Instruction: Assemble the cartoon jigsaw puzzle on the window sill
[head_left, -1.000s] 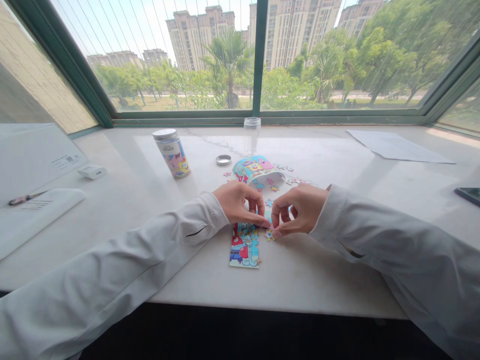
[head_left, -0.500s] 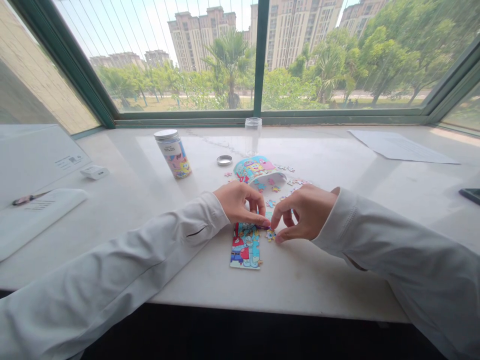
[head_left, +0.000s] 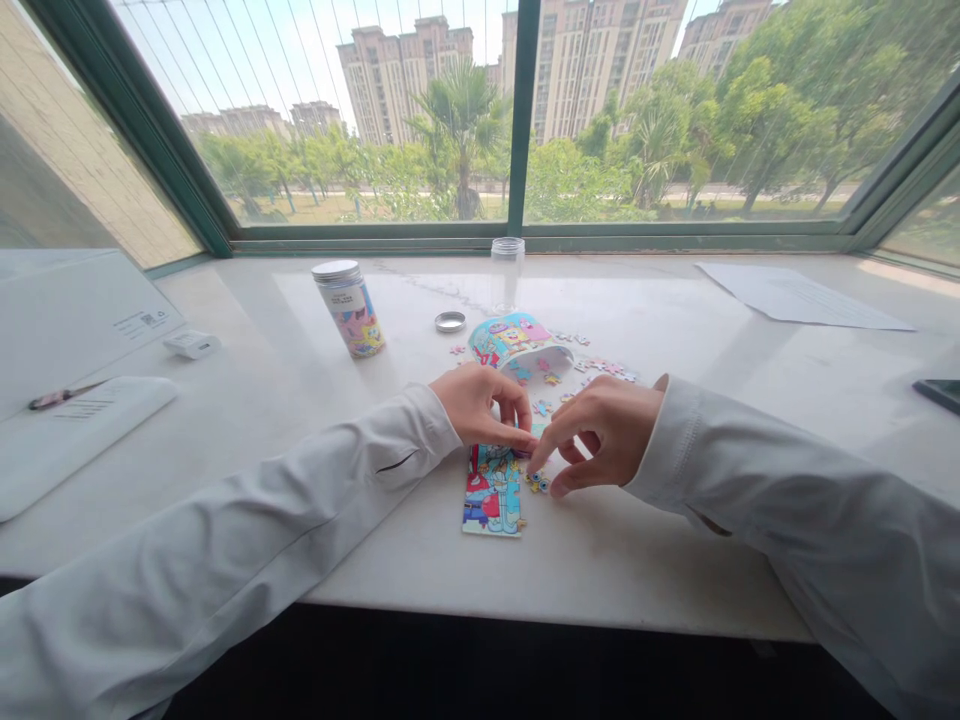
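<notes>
One yellow piece, newly turned, beside right hand and one puzzle

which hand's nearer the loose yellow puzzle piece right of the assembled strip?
Right hand: just right of the loose yellow puzzle piece, fingertips at its edges. Left hand: farther off, up and left, over the assembled strip's far part.

The grey-sleeved left arm and right arm angle inward from the lower corners. The left hand has its fingers curled and its thumb stretched toward the right hand, whose index finger slants down close to that thumb's tip. The right thumb lies lower, with a gap between these 2 right fingertips.
</notes>
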